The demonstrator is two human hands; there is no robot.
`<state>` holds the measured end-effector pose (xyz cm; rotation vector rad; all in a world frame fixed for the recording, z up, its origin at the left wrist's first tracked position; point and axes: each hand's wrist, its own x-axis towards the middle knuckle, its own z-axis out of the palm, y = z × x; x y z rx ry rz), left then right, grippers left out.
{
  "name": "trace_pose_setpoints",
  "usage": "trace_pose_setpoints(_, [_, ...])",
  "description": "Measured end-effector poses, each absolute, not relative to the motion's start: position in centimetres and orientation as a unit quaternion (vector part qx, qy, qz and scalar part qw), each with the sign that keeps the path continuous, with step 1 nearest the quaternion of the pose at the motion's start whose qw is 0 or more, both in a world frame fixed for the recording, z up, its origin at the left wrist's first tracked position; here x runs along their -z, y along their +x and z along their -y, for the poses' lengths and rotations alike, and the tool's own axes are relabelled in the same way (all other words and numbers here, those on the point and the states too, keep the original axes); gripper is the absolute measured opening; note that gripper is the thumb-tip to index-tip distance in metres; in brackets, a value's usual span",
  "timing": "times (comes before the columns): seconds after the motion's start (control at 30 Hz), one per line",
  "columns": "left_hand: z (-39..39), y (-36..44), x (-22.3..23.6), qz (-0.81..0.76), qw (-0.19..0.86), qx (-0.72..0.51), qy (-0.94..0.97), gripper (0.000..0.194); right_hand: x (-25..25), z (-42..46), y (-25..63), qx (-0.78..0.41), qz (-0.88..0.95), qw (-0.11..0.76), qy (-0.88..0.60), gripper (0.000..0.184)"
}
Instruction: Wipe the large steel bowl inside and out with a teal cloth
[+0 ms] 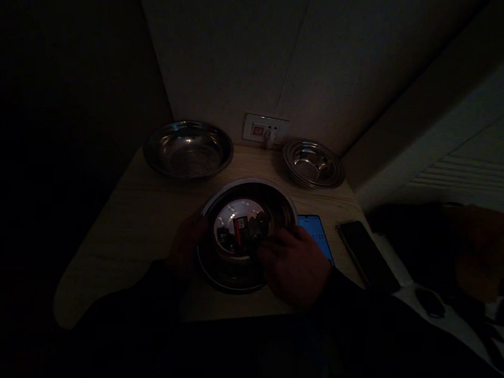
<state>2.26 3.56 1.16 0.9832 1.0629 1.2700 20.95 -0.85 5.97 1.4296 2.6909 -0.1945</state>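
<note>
In the dim light a shiny metal bowl [243, 280] is in front of me over the table, with a dark label [240, 230] that has a red stripe at its centre. I cannot tell whether its inside or its underside faces up. My left hand [185, 243] grips the bowl's left edge, its fingers mostly lost in shadow. Across the right side of the bowl lies my right hand [294, 265], closed, with bent fingers reaching in toward the label. Its fingertips are too dark to make out clearly.
A wide metal basin [188, 150] stands at the table's back left, and a stack of smaller metal bowls [313, 165] at the back right. A lit phone [316, 235] and a dark phone [368, 256] lie right. Behind is a wall socket [265, 129]; a watch-like object [429, 302] lies far right.
</note>
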Motion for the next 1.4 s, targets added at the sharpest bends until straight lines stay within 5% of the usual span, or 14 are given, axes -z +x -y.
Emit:
trace_pose_setpoints(0.17, [-3.7,2.0,-0.1,-0.454,0.538,-0.557,0.440,0.033,-5.6,1.1,20.3,0.057,-0.872,0.032,0.485,0.017])
trace_pose_setpoints(0.33, [-3.5,1.6,-0.6,-0.471,0.534,-0.536,0.453,0.028,-4.0,3.1,16.3,0.213,-0.832,-0.122,0.497,0.037])
trace_pose_setpoints(0.47, [-3.7,1.6,-0.6,-0.475,0.533,-0.540,0.446,0.026,-3.2,4.2,15.5,0.224,-0.813,-0.212,0.494,0.047])
trace_pose_setpoints(0.8, [-4.4,1.5,0.1,-0.454,0.570,-0.539,0.422,0.033,-2.6,5.5,19.9,-0.013,-0.874,-0.192,0.445,0.030])
trace_pose_setpoints(0.93, [-4.0,1.6,-0.5,-0.422,0.574,-0.525,0.466,0.037,-2.2,5.5,20.0,-0.041,-0.870,-0.222,0.439,0.028])
trace_pose_setpoints(1.1, [-3.0,1.2,0.0,-0.402,0.571,-0.497,0.516,0.069,-1.8,5.4,18.7,-0.029,-0.856,-0.229,0.463,0.030])
trace_pose_setpoints(1.4, [-2.5,1.4,0.0,-0.420,0.545,-0.515,0.511,0.060,-1.7,5.2,21.7,-0.048,-0.874,-0.179,0.450,0.032])
